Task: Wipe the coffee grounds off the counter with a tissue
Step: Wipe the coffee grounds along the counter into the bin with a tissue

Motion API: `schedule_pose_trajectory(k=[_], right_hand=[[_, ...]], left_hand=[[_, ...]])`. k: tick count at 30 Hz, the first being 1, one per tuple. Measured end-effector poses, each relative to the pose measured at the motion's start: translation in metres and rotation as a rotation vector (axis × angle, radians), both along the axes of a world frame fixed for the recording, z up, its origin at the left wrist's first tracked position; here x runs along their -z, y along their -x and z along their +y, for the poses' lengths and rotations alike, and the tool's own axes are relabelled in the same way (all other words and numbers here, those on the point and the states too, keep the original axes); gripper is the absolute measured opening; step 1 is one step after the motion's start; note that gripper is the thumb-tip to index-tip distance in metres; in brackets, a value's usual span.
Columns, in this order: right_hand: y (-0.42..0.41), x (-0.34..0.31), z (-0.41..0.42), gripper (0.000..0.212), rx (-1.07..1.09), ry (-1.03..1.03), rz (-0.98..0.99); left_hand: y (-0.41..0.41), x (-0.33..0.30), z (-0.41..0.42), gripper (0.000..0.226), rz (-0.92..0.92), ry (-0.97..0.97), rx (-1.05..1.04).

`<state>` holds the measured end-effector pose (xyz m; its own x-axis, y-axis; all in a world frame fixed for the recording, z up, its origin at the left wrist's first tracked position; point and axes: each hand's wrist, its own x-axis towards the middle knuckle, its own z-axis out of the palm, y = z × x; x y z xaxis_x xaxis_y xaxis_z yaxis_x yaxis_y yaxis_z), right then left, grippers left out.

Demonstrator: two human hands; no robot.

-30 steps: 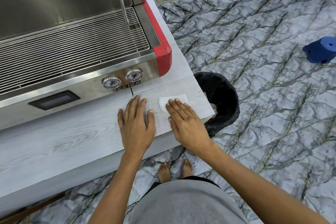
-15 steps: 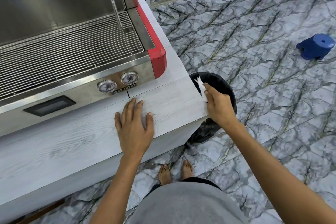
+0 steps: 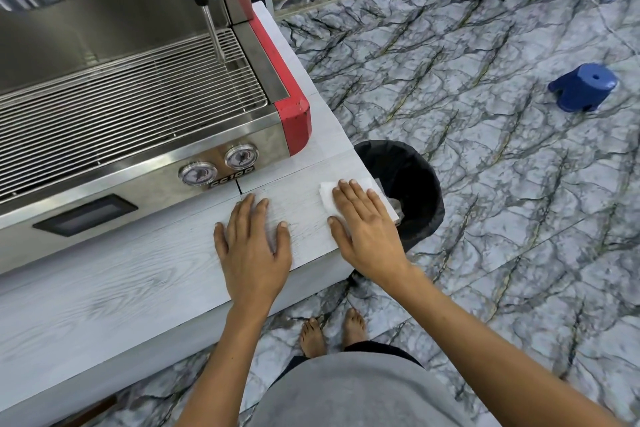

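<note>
A white tissue (image 3: 326, 193) lies flat on the pale wood-grain counter (image 3: 104, 288) near its right corner. My right hand (image 3: 363, 222) presses down on the tissue with fingers spread, covering most of it. My left hand (image 3: 251, 239) rests flat on the bare counter just to the left, fingers apart, holding nothing. I see no coffee grounds on the surface around the hands.
A steel espresso machine (image 3: 138, 107) with a red corner, drip grate and two gauges fills the back left. A black-lined bin (image 3: 408, 184) stands on the marble floor beside the counter's right end. A blue stool (image 3: 585, 87) sits further right. My bare feet show below.
My right hand, which had swept the tissue off the counter's right edge over the bin, is back on the counter pressing the tissue flat. My left hand has stayed in place.
</note>
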<state>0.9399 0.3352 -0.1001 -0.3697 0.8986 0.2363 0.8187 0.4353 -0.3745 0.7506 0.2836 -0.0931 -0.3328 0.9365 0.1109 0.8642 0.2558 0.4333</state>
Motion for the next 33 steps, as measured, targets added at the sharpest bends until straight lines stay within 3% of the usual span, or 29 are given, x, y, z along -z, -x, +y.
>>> schedule_pose_trajectory(k=[9, 20, 28, 33], right_hand=[[-0.006, 0.002, -0.002, 0.047, -0.067, -0.02, -0.039], [-0.021, 0.004, 0.013, 0.048, 0.02, -0.032, -0.046], [-0.031, -0.008, 0.028, 0.042, 0.112, 0.023, 0.199], [-0.01, -0.014, 0.015, 0.047, -0.029, -0.013, 0.086]], left_hand=[[0.002, 0.001, 0.0, 0.056, 0.017, 0.017, 0.024], [0.006, 0.002, -0.002, 0.056, 0.022, 0.037, 0.065], [0.007, 0.003, -0.004, 0.057, 0.026, 0.034, 0.081], [0.007, 0.003, -0.003, 0.058, 0.021, 0.036, 0.08]])
